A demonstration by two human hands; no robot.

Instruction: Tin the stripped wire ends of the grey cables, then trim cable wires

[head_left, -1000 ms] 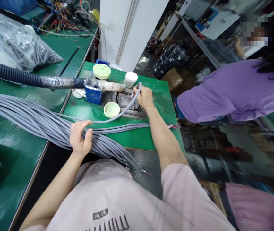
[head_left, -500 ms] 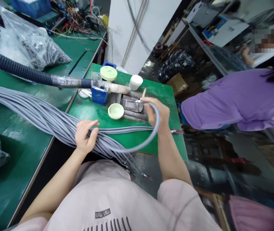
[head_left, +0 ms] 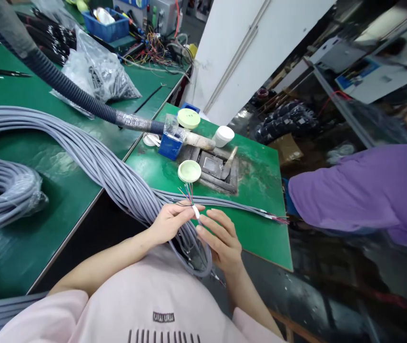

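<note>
My left hand (head_left: 169, 222) and my right hand (head_left: 220, 241) meet close to my chest around the stripped end of one grey cable (head_left: 203, 262). The left fingers pinch that end just below its white sleeve, where thin coloured wires (head_left: 188, 193) fan upward. My right hand's fingers curl loosely beside the tip, with the cable looping under the palm. Under both hands lies a thick bundle of grey cables (head_left: 92, 162), running from the left bench down to my lap. Behind it sits a metal solder pot (head_left: 213, 166) set into the small green table (head_left: 260, 190).
A black corrugated hose (head_left: 71, 93) ends over a blue block (head_left: 169, 144). Pale green lids (head_left: 189, 171) and a white jar (head_left: 223, 136) stand by the pot. A bagged cable coil (head_left: 3, 190) lies left. A person in purple (head_left: 361, 190) works at right.
My right hand has pulled the cable end away from the solder pot back toward my body. My left hand has let go of the bundle and taken the cable tip. My head turned left.
</note>
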